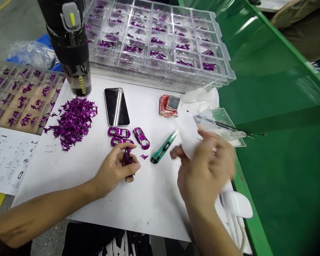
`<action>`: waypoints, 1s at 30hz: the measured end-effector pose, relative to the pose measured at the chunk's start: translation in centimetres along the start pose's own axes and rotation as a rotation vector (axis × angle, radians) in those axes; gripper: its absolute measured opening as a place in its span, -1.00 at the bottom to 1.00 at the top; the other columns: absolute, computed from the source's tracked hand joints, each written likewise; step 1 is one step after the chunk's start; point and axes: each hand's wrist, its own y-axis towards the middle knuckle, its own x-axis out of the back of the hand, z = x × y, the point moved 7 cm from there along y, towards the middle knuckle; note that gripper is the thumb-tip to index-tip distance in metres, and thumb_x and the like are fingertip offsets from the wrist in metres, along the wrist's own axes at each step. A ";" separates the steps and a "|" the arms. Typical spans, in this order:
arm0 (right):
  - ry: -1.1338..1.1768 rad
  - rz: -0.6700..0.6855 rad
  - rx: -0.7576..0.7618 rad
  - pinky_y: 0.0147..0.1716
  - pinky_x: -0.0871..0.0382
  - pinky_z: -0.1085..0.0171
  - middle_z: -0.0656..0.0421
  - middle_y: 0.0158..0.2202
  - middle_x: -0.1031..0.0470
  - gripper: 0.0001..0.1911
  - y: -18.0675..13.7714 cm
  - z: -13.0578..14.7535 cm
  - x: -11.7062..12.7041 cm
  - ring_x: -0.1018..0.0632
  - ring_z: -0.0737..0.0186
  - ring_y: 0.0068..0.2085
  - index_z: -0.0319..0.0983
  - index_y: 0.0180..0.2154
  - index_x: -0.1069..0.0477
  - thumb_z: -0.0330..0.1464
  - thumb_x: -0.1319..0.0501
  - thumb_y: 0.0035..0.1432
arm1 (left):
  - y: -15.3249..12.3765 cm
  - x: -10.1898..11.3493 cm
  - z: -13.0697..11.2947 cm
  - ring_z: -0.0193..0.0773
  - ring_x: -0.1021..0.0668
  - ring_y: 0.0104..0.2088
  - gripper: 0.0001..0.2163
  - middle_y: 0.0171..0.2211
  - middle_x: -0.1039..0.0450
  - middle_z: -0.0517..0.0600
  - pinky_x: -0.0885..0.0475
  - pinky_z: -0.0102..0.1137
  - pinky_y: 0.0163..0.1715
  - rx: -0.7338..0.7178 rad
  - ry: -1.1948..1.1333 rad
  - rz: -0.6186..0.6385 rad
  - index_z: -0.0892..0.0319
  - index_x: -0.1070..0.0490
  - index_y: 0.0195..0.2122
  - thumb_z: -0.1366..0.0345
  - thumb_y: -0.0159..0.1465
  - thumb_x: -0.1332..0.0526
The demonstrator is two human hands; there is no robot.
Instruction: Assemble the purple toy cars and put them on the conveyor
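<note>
My left hand (117, 165) is closed around a shiny purple toy car body (128, 157), which my fingers partly cover. Just beyond it lie more purple car bodies (141, 138), and a small loose purple piece (144, 156) rests to its right. My right hand (206, 163) is raised over the right side of the table and smeared by motion, so its grip does not show. A green utility knife (164, 147) lies between the two hands. Farther left is a heap of small pointed purple pieces (76, 119).
Behind stands a clear compartment box (160, 71) with purple pieces, beside a dark bottle (76, 71). A phone (116, 106), a red packet (164, 106), tweezers (226, 125) and a white mouse-shaped object (237, 204) lie on the white table (117, 209). A green wall (272, 124) rises right.
</note>
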 end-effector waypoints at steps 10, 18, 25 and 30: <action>-0.387 0.218 0.082 -0.14 -0.47 0.06 0.02 -0.10 -0.62 -0.48 4.7 -1.5 -3.0 -0.61 0.01 -0.17 -0.22 0.06 -0.41 -0.08 -0.25 0.14 | -0.2 -0.2 -0.2 -0.27 -0.61 -0.33 -0.60 -0.24 -0.53 0.00 -0.49 -0.41 -0.46 -0.018 0.068 0.046 0.10 -0.24 0.06 0.25 0.28 -0.37; -0.830 0.153 0.058 -0.20 -0.38 0.07 -0.01 -0.22 -0.57 -0.63 1.3 -2.9 3.8 -0.54 -0.04 -0.17 -0.22 -0.18 -0.59 -0.12 -0.15 0.22 | -0.6 -0.3 0.0 -0.15 -0.70 -0.34 -0.49 -0.26 -0.54 -0.01 -0.56 -0.36 -0.45 -0.024 0.125 0.076 0.08 -0.19 0.20 0.22 0.29 -0.36; -0.850 0.122 0.073 -0.14 -0.39 -0.05 -0.03 -0.23 -0.56 -0.80 1.2 -4.7 1.2 -0.48 -0.09 -0.13 -0.21 -0.31 -0.53 -0.26 -0.18 0.19 | -0.9 -0.6 -0.6 -0.19 -0.68 -0.43 -0.46 -0.38 -0.43 -0.14 -0.58 -0.40 -0.53 -0.066 0.162 0.048 0.08 -0.24 0.15 0.23 0.21 -0.42; -0.385 0.039 0.078 -0.24 -0.51 0.10 0.06 -0.22 -0.58 -0.84 0.2 -0.2 2.0 -0.59 0.14 -0.28 -0.22 -0.15 -0.39 -0.29 -0.16 0.29 | -0.8 0.0 -0.4 -0.24 -0.64 -0.56 -0.46 -0.41 -0.41 -0.19 -0.56 -0.40 -0.64 -0.100 0.178 -0.017 0.09 -0.24 0.02 0.21 0.11 -0.50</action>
